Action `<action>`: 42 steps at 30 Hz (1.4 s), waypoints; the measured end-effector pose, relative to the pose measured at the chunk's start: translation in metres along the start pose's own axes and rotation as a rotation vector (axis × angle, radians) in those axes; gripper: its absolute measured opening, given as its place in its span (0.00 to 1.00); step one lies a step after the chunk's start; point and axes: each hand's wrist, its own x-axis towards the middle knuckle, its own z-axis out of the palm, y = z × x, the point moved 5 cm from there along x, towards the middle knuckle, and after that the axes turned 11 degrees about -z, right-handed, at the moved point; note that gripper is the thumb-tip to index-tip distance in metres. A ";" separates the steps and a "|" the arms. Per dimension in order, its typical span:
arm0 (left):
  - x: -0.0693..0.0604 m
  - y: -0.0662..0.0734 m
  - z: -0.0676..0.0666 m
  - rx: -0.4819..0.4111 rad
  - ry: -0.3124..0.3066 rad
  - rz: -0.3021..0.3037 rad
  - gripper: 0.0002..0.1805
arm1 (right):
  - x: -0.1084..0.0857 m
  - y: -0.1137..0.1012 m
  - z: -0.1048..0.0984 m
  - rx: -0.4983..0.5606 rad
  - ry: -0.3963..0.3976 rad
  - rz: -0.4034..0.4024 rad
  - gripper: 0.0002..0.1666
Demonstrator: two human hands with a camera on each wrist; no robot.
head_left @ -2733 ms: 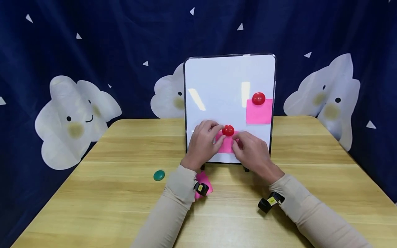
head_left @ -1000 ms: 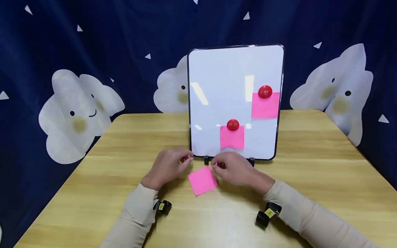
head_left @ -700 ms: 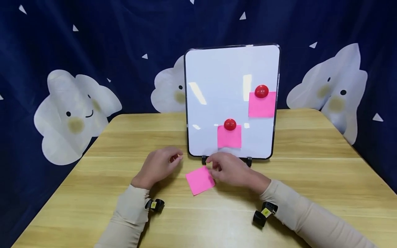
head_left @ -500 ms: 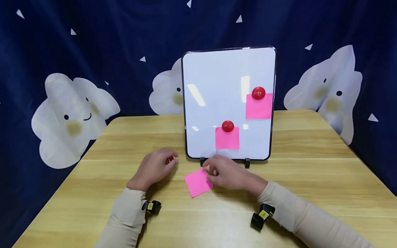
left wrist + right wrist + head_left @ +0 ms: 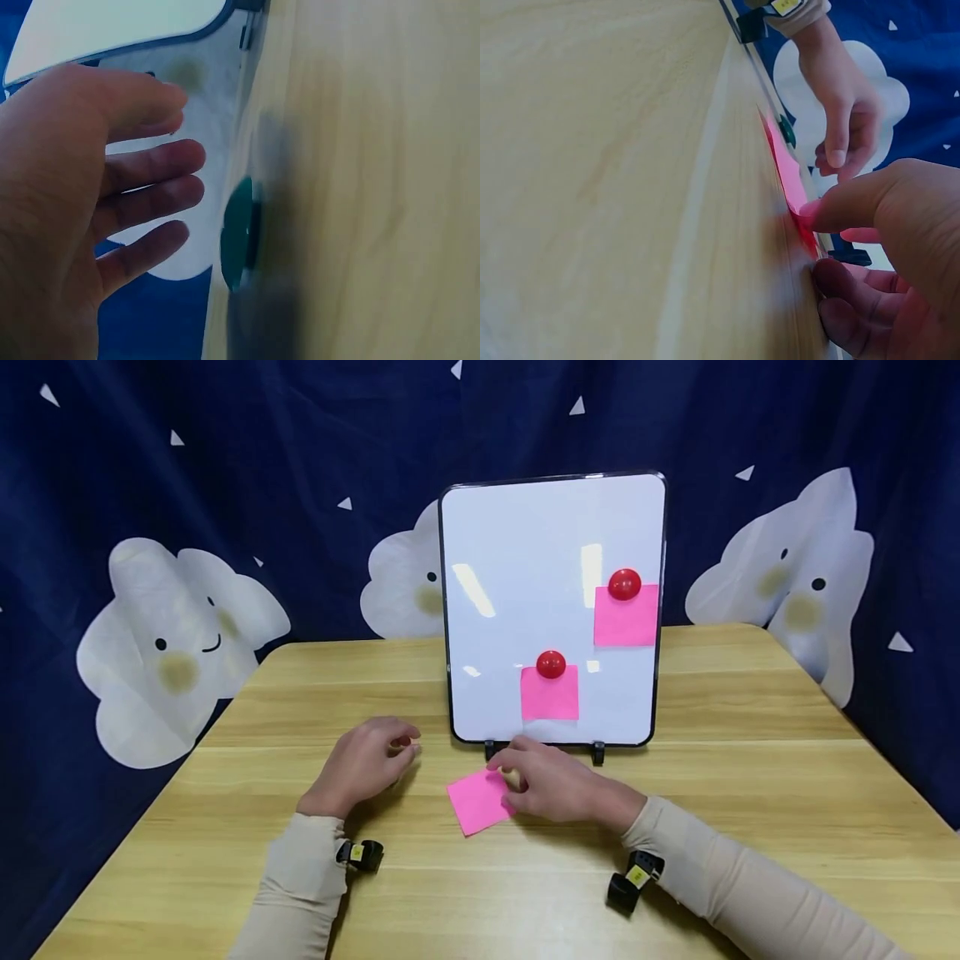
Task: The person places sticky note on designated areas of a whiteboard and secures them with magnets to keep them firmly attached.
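Observation:
A pink sticky note (image 5: 477,802) lies on the table in front of the whiteboard. My right hand (image 5: 558,781) is at its right side, index fingertip by the top corner and thumb on the right edge. In the right wrist view the note's (image 5: 786,169) near edge bends up at the thumb; finger and thumb stand apart. My left hand (image 5: 363,764) hovers left of the note with loosely bent fingers and nothing in them. Below those fingers, the left wrist view shows a green round magnet (image 5: 238,234) on the table; the hand hides it in the head view.
The whiteboard (image 5: 517,560) stands upright on black feet (image 5: 597,753). On it hang a lower pink note (image 5: 550,697) under a red magnet (image 5: 551,664) and an upper-right pink note (image 5: 626,622) under another red magnet (image 5: 624,584). A blue curtain (image 5: 300,443) hangs behind the table.
Both hands have come down from the board's lower note, which stays under its red magnet. The left hand has moved left over the green magnet; the right thumb has come onto the table note.

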 end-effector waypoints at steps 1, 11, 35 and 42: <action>0.000 -0.001 0.000 0.002 -0.007 -0.001 0.09 | 0.000 0.000 0.000 -0.006 -0.010 -0.002 0.24; -0.006 -0.011 -0.006 0.032 -0.076 -0.064 0.10 | 0.001 -0.004 0.003 -0.053 -0.070 -0.076 0.26; -0.012 -0.039 -0.011 -0.062 -0.277 -0.216 0.10 | -0.002 0.003 -0.001 0.012 -0.057 -0.021 0.17; -0.010 -0.040 -0.010 -0.071 -0.308 -0.208 0.12 | -0.002 0.008 -0.002 0.040 -0.028 0.020 0.15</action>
